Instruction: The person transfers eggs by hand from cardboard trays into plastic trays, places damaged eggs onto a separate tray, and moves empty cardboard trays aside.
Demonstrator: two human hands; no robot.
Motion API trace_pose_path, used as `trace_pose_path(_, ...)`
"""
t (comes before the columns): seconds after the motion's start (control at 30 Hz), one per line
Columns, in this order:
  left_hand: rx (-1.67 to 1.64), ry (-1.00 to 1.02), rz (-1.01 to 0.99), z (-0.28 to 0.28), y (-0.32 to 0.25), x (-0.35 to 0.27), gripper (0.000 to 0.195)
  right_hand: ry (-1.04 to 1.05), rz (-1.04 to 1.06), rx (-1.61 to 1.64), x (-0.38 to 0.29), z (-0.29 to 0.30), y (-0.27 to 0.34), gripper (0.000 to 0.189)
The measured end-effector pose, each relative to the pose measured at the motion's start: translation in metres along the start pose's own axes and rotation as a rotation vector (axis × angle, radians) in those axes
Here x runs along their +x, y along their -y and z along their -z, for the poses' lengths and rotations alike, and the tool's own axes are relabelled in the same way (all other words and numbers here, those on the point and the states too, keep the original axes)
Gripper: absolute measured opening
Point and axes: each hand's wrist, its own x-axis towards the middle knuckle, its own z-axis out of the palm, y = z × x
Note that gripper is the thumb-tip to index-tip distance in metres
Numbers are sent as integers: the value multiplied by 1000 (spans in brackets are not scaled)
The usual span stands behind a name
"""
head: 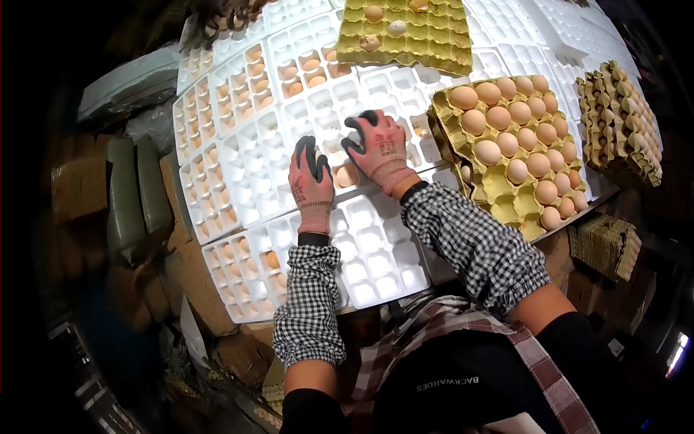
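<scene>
White foam egg trays (255, 200) cover the work surface under both hands. My left hand (313, 184), in a pink glove with dark fingertips, is curled over a tray, with a pale egg (320, 158) partly showing at its fingers. My right hand (379, 146), gloved alike, lies palm down over the same trays with bent fingers; whether anything is beneath them is hidden. A brown egg (346, 176) sits in a pocket between the hands. Right of my right hand stand stacked yellow pulp trays (496, 187), the top one holding many brown eggs (499, 118) and some bare pockets.
A yellow pulp tray (434, 40) with a few eggs, some looking broken, lies at the far side. More loaded pulp trays (612, 125) stand at the right edge. Foam trays at left hold brown eggs (198, 119). Cardboard boxes (78, 187) and green packages (126, 195) lie beyond the left edge.
</scene>
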Motion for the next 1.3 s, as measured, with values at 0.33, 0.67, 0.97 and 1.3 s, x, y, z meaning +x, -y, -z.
trace_pose_path(0.33,-50,-8,17,9,-29,-11,40,91,6,174,-75,227,-59,40)
trace_pose_path(0.67,-194,355,-389,-41,-247,-16,65,528,392,-462,-68,272,-131,55)
trace_pose_path(0.97,311,352,-318,-45,-285,23,70,199,395,-26,-28,274,-142,21)
trace_pose_path(1.3,606,407,-495,-30,-286,79,42,353,-10,447,-13,289,-159,26)
